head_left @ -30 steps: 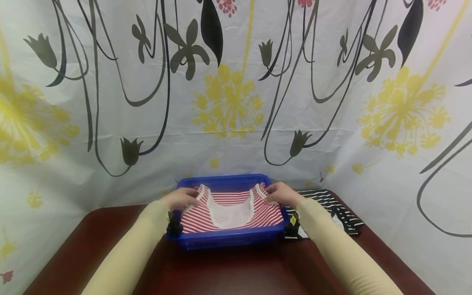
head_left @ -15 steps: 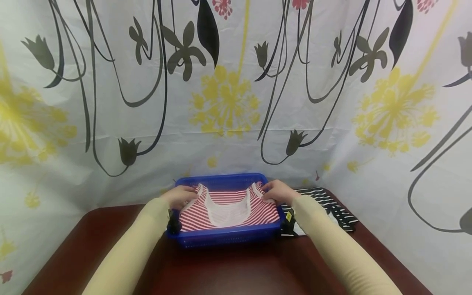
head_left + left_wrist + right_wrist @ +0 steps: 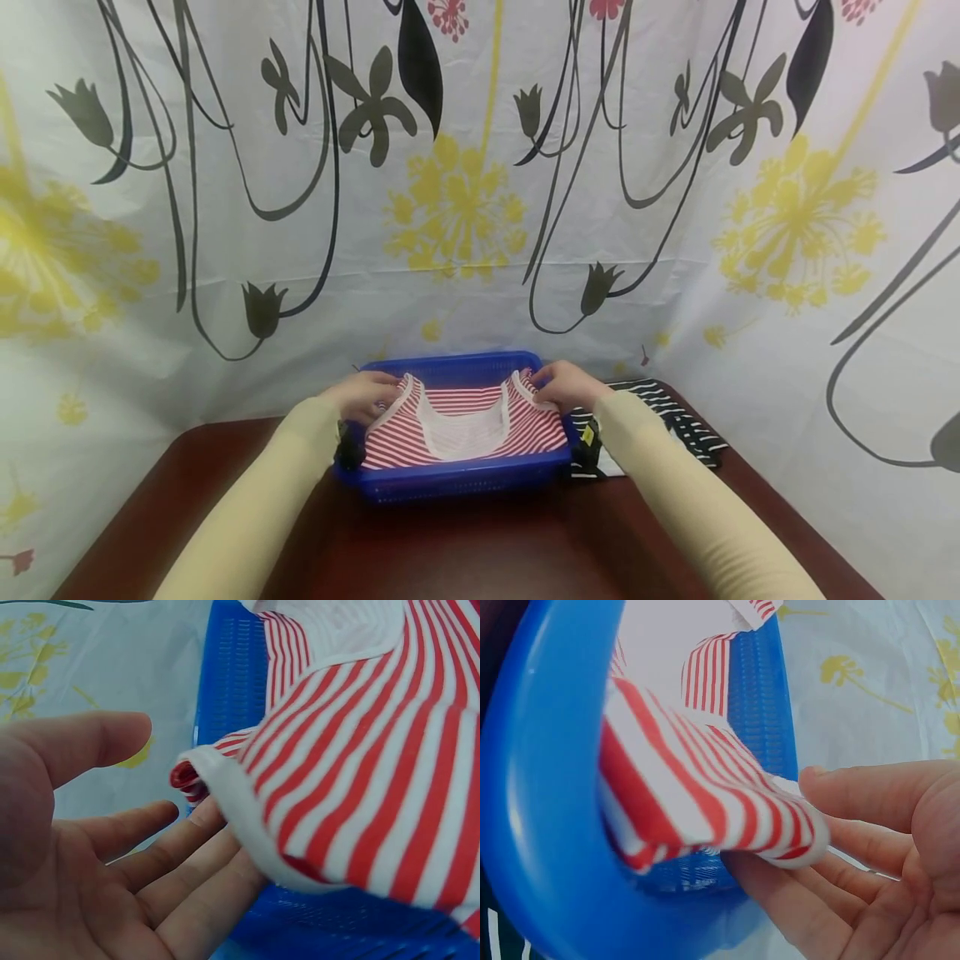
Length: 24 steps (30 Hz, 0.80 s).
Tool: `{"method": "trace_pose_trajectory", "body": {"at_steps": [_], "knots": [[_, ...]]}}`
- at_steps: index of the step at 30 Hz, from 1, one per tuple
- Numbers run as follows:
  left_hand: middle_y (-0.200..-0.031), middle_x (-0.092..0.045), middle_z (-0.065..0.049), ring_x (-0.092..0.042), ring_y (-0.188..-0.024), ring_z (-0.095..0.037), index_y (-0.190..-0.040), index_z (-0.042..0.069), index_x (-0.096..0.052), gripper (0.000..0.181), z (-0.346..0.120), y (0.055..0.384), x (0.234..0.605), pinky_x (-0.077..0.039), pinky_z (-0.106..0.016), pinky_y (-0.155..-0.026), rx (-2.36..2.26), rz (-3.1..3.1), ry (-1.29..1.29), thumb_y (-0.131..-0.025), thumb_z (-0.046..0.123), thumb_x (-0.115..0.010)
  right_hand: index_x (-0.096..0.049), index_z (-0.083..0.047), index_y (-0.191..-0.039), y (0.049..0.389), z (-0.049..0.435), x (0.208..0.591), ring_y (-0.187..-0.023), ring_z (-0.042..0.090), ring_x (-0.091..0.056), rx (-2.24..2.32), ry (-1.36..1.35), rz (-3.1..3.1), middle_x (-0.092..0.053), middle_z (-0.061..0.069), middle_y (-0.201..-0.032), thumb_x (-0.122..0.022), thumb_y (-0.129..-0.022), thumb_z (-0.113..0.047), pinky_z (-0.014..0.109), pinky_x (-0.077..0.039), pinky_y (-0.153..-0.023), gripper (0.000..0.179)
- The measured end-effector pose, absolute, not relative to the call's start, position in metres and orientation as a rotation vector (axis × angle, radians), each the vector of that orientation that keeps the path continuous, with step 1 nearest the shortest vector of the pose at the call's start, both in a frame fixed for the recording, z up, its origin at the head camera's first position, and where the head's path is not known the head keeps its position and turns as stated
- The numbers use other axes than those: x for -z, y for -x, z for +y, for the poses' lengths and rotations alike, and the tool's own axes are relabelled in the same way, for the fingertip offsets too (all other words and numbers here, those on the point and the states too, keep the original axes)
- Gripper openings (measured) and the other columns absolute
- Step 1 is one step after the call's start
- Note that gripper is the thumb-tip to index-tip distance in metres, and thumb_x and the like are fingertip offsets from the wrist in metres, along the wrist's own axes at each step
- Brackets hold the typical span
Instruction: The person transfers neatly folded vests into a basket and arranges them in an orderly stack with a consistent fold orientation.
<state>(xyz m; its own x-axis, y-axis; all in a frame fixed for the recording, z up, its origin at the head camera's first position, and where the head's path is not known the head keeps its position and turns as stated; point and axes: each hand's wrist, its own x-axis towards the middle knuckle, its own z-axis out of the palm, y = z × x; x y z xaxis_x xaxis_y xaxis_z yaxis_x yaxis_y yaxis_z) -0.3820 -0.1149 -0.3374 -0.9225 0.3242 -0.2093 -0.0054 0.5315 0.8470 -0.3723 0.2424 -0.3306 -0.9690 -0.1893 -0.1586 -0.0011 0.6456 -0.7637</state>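
Observation:
A red-and-white striped tank top [image 3: 401, 437] with white trim lies in a blue plastic basket [image 3: 465, 483], its neckline spread and both straps at the back. My left hand [image 3: 362, 395] is at the top's left armhole. In the left wrist view, its straight fingers [image 3: 191, 862] reach under the white trim while the thumb stands apart from the cloth. At the opposite armhole is my right hand [image 3: 568, 387]. The right wrist view has its fingers [image 3: 795, 900] extended beneath the striped cloth [image 3: 727, 802], with the thumb just above the edge.
Black-and-white striped and dotted clothing [image 3: 675, 421] lies on the dark red table [image 3: 450, 550] right of the basket. A white flower-printed curtain [image 3: 465, 308] hangs behind the table and along its sides.
The head view has shifted slightly. My left hand has drawn a little outward from the strap. The tank top and basket look almost unchanged, and my right hand stays beside its strap.

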Motion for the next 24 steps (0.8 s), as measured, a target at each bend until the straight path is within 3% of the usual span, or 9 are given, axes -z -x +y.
{"method": "trace_pose_trajectory", "body": {"at_steps": [7, 16, 24], "knots": [[-0.130, -0.050, -0.034, -0.059, -0.109, -0.043, -0.145, -0.013, -0.025, 0.062, -0.119, 0.379, 0.326, -0.054, -0.047, -0.083, -1.326, 2.454, -0.262, -0.099, 0.018, -0.052, -0.053, 0.007, -0.132, 0.374, 0.245, 0.326, -0.073, 0.018, -0.061, 1.214, 0.138, 2.655, -0.066, 0.014, -0.094, -0.066, -0.085, -0.004, 0.035, -0.056, -0.063, 0.051], [-0.135, -0.046, -0.033, -0.047, -0.122, -0.048, -0.144, -0.013, -0.028, 0.060, -0.128, 0.374, 0.316, -0.047, -0.053, -0.093, -1.326, 2.487, -0.319, -0.099, 0.018, -0.052, -0.050, 0.010, -0.134, 0.372, 0.246, 0.320, -0.078, 0.022, -0.066, 1.222, 0.135, 2.632, -0.067, 0.017, -0.093, -0.064, -0.086, -0.003, 0.038, -0.057, -0.067, 0.052], [-0.137, -0.046, -0.032, -0.046, -0.123, -0.046, -0.145, -0.010, -0.031, 0.058, -0.130, 0.370, 0.311, -0.044, -0.056, -0.096, -1.335, 2.495, -0.376, -0.099, 0.019, -0.052, -0.047, 0.009, -0.136, 0.376, 0.248, 0.322, -0.076, 0.021, -0.065, 1.215, 0.157, 2.628, -0.067, 0.019, -0.100, -0.061, -0.090, -0.004, 0.038, -0.057, -0.068, 0.050]]}}
